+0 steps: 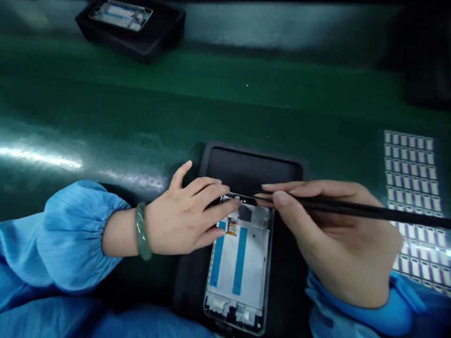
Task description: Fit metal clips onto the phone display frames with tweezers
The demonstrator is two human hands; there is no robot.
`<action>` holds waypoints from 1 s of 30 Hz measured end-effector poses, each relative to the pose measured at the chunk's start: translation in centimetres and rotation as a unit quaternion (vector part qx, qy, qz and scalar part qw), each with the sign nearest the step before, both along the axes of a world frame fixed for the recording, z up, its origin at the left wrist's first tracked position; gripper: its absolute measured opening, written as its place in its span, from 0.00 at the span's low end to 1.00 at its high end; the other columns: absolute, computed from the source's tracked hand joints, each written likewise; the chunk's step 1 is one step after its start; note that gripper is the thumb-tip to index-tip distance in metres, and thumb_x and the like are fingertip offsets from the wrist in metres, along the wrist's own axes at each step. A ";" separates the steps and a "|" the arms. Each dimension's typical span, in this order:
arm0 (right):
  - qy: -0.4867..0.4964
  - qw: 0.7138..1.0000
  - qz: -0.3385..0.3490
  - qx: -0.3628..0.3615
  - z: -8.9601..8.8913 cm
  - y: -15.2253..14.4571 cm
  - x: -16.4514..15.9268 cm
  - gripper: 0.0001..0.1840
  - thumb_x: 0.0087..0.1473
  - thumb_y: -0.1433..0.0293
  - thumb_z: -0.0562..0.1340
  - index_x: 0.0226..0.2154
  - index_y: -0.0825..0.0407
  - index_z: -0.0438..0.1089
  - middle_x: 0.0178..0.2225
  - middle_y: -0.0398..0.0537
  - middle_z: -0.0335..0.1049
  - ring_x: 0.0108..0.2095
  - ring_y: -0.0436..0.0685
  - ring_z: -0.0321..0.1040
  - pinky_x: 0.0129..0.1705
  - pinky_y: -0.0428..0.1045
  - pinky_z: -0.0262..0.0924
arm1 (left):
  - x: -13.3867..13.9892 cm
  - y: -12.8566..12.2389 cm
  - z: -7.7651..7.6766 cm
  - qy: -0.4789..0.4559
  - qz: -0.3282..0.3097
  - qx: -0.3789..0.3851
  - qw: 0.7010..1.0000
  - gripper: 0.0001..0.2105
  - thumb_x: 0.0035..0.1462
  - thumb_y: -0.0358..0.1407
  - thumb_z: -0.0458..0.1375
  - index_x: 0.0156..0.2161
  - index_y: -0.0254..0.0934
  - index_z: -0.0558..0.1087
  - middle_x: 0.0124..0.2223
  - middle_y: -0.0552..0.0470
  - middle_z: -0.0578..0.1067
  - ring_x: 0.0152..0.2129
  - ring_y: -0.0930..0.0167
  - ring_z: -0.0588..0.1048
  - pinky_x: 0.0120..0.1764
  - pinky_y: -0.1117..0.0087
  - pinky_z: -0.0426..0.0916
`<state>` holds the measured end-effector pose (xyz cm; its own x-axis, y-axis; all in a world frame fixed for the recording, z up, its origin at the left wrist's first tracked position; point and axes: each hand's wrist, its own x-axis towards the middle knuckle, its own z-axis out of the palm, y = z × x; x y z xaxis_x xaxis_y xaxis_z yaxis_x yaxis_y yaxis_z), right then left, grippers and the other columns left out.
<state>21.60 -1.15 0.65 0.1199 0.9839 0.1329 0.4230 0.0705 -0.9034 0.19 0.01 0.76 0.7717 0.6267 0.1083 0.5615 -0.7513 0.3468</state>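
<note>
A phone frame [253,263] with two blue adhesive strips and a small orange flex connector lies in a black tray [253,162]. My left hand [190,213] rests over the frame's upper left part, fingers spread, fingertips touching near its top edge. In my right hand [338,234] are slim black tweezers [352,207], pinched between thumb and fingers. Their tips reach the top edge of the phone frame, close to my left fingertips. Whether the tips hold anything is too small to tell.
On the right lies a sheet of small white and purple stickers [412,173], partly behind my right hand. Another black tray [165,28] at the far left bears a second phone frame [121,15]. Both stand on a green work surface [225,108].
</note>
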 end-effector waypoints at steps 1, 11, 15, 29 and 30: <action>0.000 1.000 0.013 -0.001 -0.1 -0.1 0.1 0.08 0.53 0.69 0.66 0.35 0.44 0.66 0.35 0.43 0.76 0.36 0.58 0.77 0.36 0.54 0.74 | 0.0 0.0 0.0 0.002 0.000 -0.001 1.000 0.19 0.66 0.40 0.49 0.59 0.37 0.64 0.57 0.43 0.69 0.55 0.59 0.65 0.60 0.37 0.47; -0.121 0.990 0.070 0.027 -0.1 0.4 -0.4 0.07 0.54 0.69 0.65 0.35 0.44 0.67 0.35 0.43 0.74 0.37 0.56 0.75 0.38 0.53 0.70 | 0.0 -0.1 0.0 -0.002 0.004 0.005 1.000 0.18 0.66 0.40 0.49 0.58 0.36 0.64 0.56 0.42 0.70 0.54 0.59 0.65 0.60 0.38 0.46; -0.156 0.981 0.098 0.053 0.3 1.0 -0.8 0.07 0.54 0.69 0.65 0.36 0.46 0.68 0.34 0.43 0.74 0.36 0.56 0.75 0.36 0.51 0.70 | 0.1 -0.1 0.0 -0.008 0.005 0.013 1.000 0.18 0.66 0.39 0.48 0.57 0.36 0.66 0.54 0.42 0.70 0.54 0.59 0.66 0.59 0.38 0.48; -0.050 0.991 0.122 0.027 -0.2 0.8 -0.3 0.09 0.53 0.72 0.65 0.36 0.47 0.66 0.36 0.42 0.74 0.39 0.53 0.75 0.39 0.49 0.72 | 0.0 -0.1 0.0 -0.006 0.002 0.002 1.000 0.18 0.66 0.39 0.48 0.57 0.36 0.65 0.55 0.42 0.70 0.55 0.59 0.65 0.59 0.38 0.46; -0.054 0.990 0.125 0.033 -0.3 0.8 -0.3 0.09 0.53 0.73 0.65 0.37 0.47 0.66 0.37 0.42 0.74 0.39 0.53 0.75 0.39 0.49 0.72 | 0.1 0.0 0.0 -0.008 0.002 0.002 1.000 0.17 0.66 0.39 0.48 0.57 0.35 0.65 0.55 0.42 0.70 0.55 0.59 0.65 0.59 0.37 0.46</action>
<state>21.31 -0.38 0.33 -0.1452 0.9697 0.1963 0.4787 0.2425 -0.8438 0.26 -0.01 0.76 0.7672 0.6296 0.1224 0.5596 -0.7503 0.3521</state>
